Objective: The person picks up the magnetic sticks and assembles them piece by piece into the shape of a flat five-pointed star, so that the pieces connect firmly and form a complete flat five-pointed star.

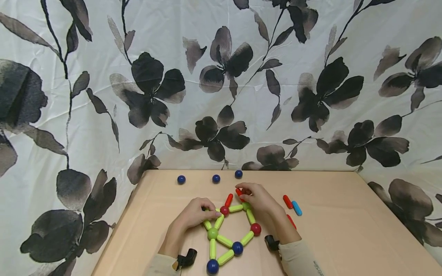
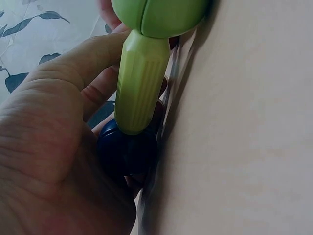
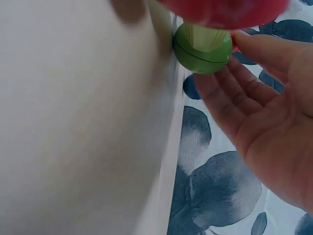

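Note:
A flat frame of yellow-green rods joined by balls stands on the table. My left hand curls round its upper-left corner. In the left wrist view, the fingers hold a blue ball, which a rod links to a green ball. My right hand pinches a red rod, its lower end right at the green ball on the frame's far corner. That green ball also shows beside the fingers in the right wrist view. Another red rod sticks up from a red ball.
Three loose blue balls lie along the table's far edge, one at the left. Right of my right arm are a red rod, a blue rod and another red rod. A floral cloth hangs behind the table.

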Tool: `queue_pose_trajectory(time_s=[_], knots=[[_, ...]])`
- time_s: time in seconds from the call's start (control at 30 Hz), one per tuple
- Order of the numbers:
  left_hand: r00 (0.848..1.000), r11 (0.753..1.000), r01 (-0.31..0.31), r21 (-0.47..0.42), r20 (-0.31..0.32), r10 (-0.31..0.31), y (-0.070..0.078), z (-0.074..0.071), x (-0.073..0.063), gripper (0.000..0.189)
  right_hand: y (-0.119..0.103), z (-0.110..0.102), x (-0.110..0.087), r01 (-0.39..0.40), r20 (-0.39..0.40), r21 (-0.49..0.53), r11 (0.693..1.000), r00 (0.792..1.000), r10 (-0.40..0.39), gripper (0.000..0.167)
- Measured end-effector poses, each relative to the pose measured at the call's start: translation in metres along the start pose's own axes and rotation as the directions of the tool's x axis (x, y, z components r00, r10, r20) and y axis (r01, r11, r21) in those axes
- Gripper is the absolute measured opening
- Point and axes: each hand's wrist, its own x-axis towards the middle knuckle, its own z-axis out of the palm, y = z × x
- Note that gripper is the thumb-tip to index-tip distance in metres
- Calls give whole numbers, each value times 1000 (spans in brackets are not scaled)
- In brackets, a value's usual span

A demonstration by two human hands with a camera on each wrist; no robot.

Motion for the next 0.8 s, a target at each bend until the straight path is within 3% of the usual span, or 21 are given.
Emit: queue_pose_trajectory(time_s=[0.27, 0.8], knots=[[1000, 1000, 5, -3, -1, -5, 1, 0, 0, 20, 2, 6, 2, -6, 87, -74, 997, 996, 13, 43], [1000, 1000, 22, -13, 0, -22, 3, 1, 2, 20, -1, 7, -2, -18, 100, -101, 995, 995, 28, 43]])
